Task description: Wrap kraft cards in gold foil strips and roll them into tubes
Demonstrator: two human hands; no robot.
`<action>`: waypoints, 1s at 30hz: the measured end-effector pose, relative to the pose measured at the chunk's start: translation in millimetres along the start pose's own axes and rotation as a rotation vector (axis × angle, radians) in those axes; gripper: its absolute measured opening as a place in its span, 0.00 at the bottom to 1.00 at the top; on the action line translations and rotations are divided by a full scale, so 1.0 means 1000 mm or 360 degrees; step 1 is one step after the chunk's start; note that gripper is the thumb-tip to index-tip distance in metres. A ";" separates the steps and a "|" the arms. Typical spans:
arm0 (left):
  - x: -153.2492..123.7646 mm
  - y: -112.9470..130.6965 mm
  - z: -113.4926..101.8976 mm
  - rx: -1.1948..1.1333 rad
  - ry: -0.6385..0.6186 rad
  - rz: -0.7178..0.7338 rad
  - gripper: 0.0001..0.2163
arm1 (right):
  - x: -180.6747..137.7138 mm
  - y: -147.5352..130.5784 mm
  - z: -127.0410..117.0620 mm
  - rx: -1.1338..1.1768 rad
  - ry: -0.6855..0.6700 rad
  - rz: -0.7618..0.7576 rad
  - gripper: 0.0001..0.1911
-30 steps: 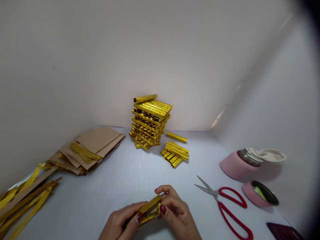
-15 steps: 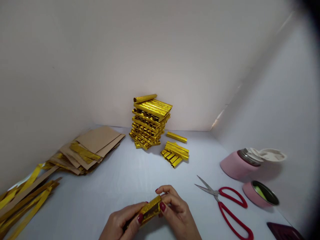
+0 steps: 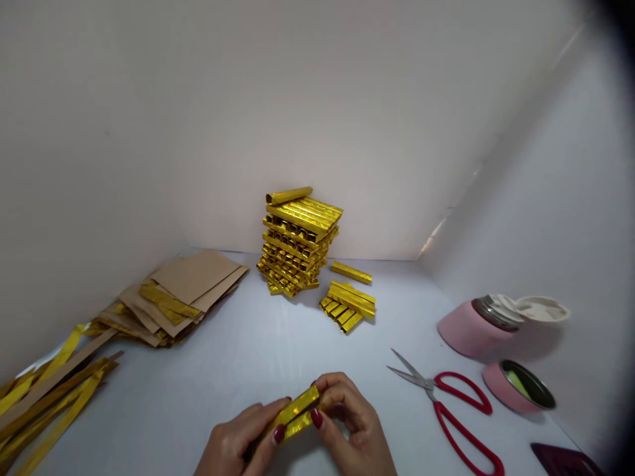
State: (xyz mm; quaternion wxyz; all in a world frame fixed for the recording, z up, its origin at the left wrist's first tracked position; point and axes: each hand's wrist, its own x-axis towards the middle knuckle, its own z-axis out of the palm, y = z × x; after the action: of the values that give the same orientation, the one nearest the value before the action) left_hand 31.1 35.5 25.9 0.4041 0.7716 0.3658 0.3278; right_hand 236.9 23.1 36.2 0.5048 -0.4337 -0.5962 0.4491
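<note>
Left hand [image 3: 239,441]: pinched one end of the shiny gold folded foil strip [image 3: 294,412].
Right hand [image 3: 351,423]: pinched its other end.
Risk: squeezing too hard could crease the thin foil.

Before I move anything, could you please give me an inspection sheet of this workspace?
Surface: white board, flat, items spread across it.
Job's things: folded gold foil tube held in both hands; tall crisscrossed stack of gold tubes; small gold pile beside it.
Clutter: brown card sheets and gold strips at left; red-handled scissors, pink jar, white lid, pink cup and dark red object at right.
Hands: fingers of left hand and right hand both grip the tube.
Cables: nothing seen.
Surroundings: white walls behind and to the right.
</note>
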 end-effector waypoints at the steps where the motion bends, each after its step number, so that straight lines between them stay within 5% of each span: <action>1: 0.000 0.000 0.000 0.0015 0.0002 0.0018 0.16 | 0.000 0.000 0.000 -0.0042 0.0010 -0.0024 0.05; 23: -0.001 -0.008 0.003 0.0094 0.0007 0.0064 0.16 | 0.009 -0.012 -0.007 -0.0862 0.0032 -0.0810 0.11; 30: 0.001 -0.002 0.000 0.0017 0.0023 -0.0009 0.14 | 0.002 -0.007 -0.007 -0.0844 0.0077 -0.0535 0.09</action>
State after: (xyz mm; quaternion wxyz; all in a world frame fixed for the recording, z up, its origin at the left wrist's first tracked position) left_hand 31.5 37.3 24.5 0.3981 0.7703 0.3728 0.3303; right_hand 243.1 23.8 44.1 0.4552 -0.4562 -0.7437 0.1777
